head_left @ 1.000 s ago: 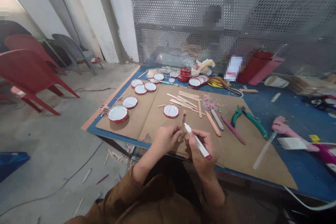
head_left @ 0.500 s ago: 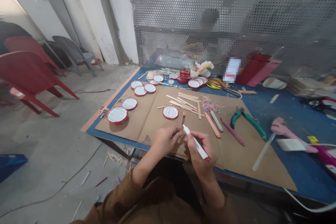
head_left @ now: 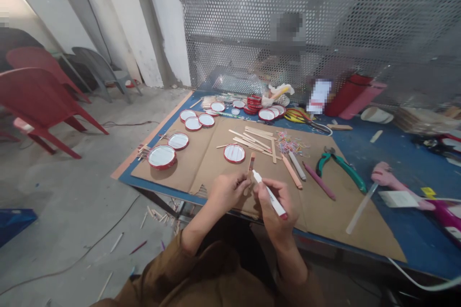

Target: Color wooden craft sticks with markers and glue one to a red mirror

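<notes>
Pinched upright in my left hand (head_left: 227,189) is a flat wooden craft stick (head_left: 251,162), its upper part coloured reddish. My right hand (head_left: 277,204) grips a white marker (head_left: 272,197) with a red end, its tip close beside the stick; whether it touches I cannot tell. Just beyond my hands, a red-rimmed jar lid (head_left: 234,153) lies on the cardboard sheet (head_left: 201,153). Behind it are several loose craft sticks (head_left: 252,139) and a heap of thin coloured strands (head_left: 290,143). To the left sits a larger red-rimmed lid (head_left: 162,157) with small sticks at its edge.
Crayon-like sticks (head_left: 320,181) and green-handled pliers (head_left: 344,170) lie on the right. Further right is a pink hot glue gun (head_left: 396,182) with a clear glue stick. More lids (head_left: 193,123) lie at the back. Perforated metal (head_left: 230,19) stands behind the blue table; red chairs (head_left: 46,100) stand left.
The marker tip has shifted very slightly away from the stick, to the right. Both hands keep their grips, and the view has moved a little.
</notes>
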`<state>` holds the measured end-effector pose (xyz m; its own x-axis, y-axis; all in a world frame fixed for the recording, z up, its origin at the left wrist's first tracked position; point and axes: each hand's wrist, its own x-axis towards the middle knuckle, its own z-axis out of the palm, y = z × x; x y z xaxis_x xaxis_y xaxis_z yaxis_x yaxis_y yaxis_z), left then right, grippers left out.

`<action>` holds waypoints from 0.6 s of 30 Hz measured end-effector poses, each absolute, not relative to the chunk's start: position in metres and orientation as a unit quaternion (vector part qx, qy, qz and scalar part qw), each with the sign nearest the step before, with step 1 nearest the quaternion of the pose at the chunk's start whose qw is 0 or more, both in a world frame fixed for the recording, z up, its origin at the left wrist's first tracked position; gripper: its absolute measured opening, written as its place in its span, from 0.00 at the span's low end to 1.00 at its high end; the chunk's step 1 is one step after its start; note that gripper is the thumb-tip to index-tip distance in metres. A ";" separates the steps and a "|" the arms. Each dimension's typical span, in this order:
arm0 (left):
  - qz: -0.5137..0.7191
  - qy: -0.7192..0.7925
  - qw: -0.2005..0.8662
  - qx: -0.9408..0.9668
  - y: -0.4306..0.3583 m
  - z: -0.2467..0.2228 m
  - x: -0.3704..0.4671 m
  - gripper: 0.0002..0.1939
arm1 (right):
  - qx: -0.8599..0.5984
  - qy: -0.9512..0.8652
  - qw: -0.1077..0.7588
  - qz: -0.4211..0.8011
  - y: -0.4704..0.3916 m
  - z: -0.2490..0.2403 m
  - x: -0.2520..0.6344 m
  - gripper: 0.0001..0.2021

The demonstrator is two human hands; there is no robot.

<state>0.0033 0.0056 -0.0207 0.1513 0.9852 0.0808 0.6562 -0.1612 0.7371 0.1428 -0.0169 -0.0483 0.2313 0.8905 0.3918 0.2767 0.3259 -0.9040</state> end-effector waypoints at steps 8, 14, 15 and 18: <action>0.284 0.589 0.271 0.707 0.006 -0.021 0.003 0.11 | -0.524 -0.556 0.599 0.240 -0.018 -0.043 0.141 0.13; 0.294 0.583 0.276 0.705 0.006 -0.023 0.003 0.11 | -0.522 -0.557 0.602 0.234 -0.017 -0.041 0.141 0.12; 0.294 0.584 0.279 0.703 0.006 -0.023 0.003 0.10 | -0.523 -0.555 0.603 0.233 -0.018 -0.041 0.141 0.12; 0.291 0.587 0.285 0.700 0.006 -0.023 0.003 0.10 | -0.522 -0.558 0.598 0.244 -0.018 -0.044 0.141 0.12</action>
